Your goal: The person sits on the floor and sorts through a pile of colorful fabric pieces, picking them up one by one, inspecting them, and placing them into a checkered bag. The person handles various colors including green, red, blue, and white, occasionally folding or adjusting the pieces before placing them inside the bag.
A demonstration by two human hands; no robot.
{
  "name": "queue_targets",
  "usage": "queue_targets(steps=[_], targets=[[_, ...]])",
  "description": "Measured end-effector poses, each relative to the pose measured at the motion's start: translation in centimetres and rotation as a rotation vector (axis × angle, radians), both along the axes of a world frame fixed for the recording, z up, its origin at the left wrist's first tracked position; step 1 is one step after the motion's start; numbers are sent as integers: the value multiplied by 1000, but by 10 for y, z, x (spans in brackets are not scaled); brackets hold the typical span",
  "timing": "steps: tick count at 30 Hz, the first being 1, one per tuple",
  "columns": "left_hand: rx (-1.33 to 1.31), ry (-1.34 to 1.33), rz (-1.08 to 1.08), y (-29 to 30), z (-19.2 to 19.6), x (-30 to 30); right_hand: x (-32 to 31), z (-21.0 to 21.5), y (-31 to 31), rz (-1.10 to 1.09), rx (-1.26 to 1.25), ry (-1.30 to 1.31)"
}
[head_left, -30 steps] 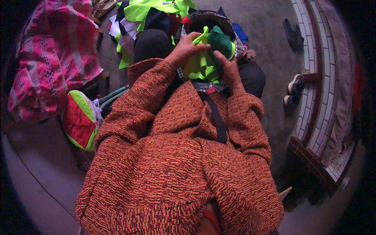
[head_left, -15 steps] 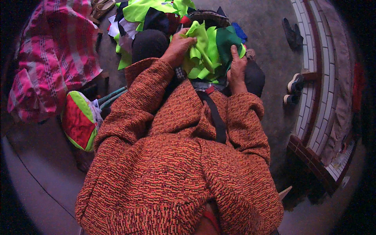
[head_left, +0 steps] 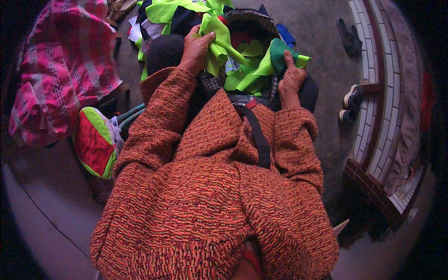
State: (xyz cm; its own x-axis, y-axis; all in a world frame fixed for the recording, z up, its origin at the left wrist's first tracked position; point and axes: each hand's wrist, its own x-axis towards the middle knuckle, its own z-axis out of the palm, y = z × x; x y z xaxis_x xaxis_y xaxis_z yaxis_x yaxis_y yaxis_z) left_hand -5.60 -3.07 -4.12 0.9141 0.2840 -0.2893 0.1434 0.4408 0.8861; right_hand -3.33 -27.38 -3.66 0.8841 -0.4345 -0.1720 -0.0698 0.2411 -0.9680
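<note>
My left hand [head_left: 197, 50] pinches a neon yellow-green fabric scrap [head_left: 217, 39] that hangs down over my lap. Off to the right, my right hand [head_left: 292, 79] grips a dark green fabric piece [head_left: 281, 53] with its thumb on top, along with a neon strip whose end pokes out past the thumb. Between the hands, more neon scraps [head_left: 249, 72] lie in a checked cloth [head_left: 252, 18] spread over my lap. The fingers of my right hand are partly hidden behind the cloth.
A heap of neon and dark scraps [head_left: 170, 14] lies beyond my left knee. Left of me are a pink plaid cloth [head_left: 60, 70] and a red-and-green stuffed piece [head_left: 95, 144]. Shoes [head_left: 352, 98] stand at the right by a white-tiled step [head_left: 368, 51].
My hands have moved apart, the left one to the left and the right one slightly right. The fabric pieces they hold have separated, uncovering the scraps and checked cloth between them.
</note>
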Motion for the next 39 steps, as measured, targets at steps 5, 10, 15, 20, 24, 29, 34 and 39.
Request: queue_targets(steps=[5,10,15,20,24,29,34,39], targets=[[-23,9,-96,0,12,-2,1,-1,-1,143,31,-22],[-158,-8,-191,-5,15,-1,0,-12,-9,361,-140,96],[-246,-50,-328,-7,19,-3,-4,-13,-1,287,-752,34],[-195,-28,-499,-14,30,-4,-7,0,13,689,-72,181],[-155,-26,-658,-18,28,-6,-11,4,15,757,339,223],[-70,18,-687,-22,20,-5,-11,5,14,670,400,135],[-109,39,-646,-21,12,-4,-8,13,16,623,574,123],[-55,75,-640,-21,18,-3,-6,-7,12,616,266,48]])
